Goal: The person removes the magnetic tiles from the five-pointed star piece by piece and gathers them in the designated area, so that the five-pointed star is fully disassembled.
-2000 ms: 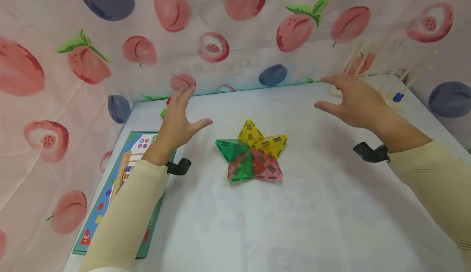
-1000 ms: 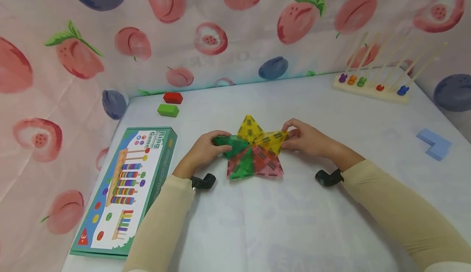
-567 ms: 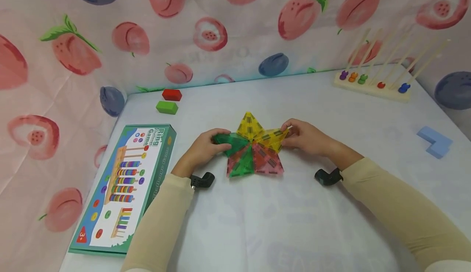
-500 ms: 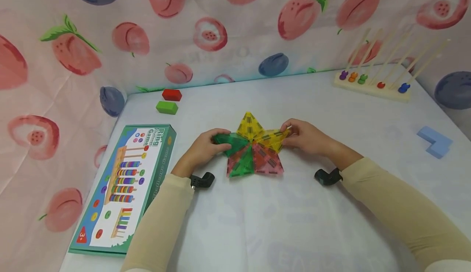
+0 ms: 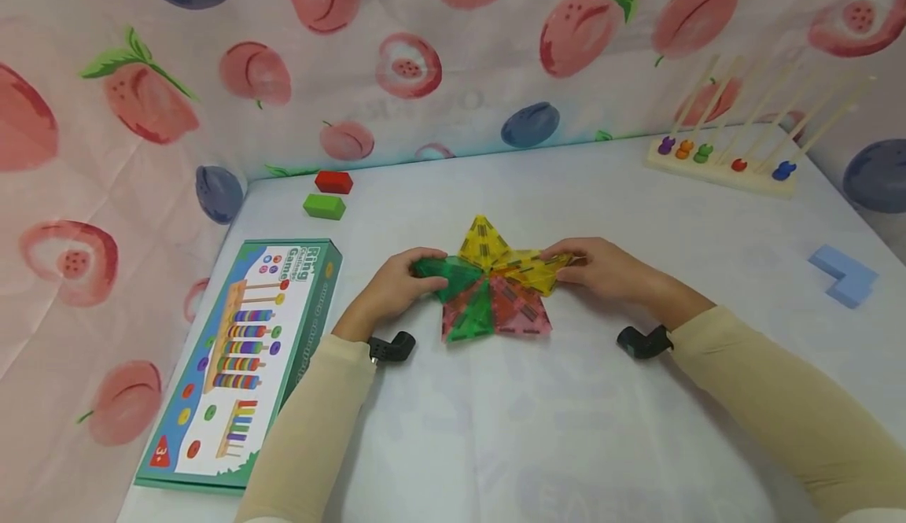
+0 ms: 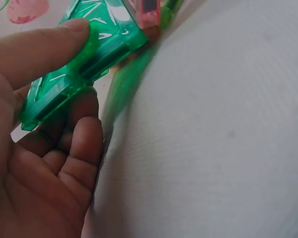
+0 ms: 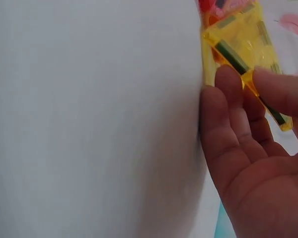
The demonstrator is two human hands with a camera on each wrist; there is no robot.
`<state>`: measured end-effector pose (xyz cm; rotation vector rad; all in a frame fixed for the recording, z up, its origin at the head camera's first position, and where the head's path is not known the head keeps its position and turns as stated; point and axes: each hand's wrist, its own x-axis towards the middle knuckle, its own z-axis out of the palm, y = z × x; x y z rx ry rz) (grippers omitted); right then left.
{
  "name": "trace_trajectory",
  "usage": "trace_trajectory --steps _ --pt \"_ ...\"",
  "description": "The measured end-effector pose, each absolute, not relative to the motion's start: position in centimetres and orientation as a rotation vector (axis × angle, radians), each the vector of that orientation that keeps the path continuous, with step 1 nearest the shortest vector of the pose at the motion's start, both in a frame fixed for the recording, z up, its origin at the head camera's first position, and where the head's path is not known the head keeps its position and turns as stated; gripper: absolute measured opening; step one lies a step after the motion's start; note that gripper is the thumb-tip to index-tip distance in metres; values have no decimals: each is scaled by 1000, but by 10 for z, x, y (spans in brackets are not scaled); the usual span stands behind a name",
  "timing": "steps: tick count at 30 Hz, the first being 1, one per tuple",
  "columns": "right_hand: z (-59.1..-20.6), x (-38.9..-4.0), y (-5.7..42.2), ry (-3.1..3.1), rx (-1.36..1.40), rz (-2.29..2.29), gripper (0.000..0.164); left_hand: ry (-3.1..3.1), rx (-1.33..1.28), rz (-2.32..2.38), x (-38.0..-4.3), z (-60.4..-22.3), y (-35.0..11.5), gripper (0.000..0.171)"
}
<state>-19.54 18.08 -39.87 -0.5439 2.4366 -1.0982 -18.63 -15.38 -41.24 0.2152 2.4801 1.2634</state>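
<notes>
The person wears a plain beige left sleeve (image 5: pixel 311 429) and matching right sleeve (image 5: pixel 771 413), white fabric (image 5: pixel 874 516) bordering the latter, plus a small, black, elbow-shaped left wrist camera (image 5: pixel 392 348) and right wrist camera (image 5: pixel 642 342).

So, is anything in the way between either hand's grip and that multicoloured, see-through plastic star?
Nothing visible is. The left-hand grip pinches a green point of the multicoloured, see-through plastic star, and the right-hand grip pinches a yellow point. The green rectangular block and red rectangular block lie apart, farther back.
</notes>
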Motion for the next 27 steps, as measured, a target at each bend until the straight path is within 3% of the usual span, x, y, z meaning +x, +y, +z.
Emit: trace_trajectory --steps 9,17,27 --pt "-385 -191 244 2430 -258 -1222 34 2468 207 1247 -186 -416 -150 43" --pt "-369 -198 304 2661 -104 -1003 37 2505 209 1240 -183 -412 -160 48" --pt "-376 -192 340 2681 181 -1232 56 2508 242 1222 -184 -418 -149 50"
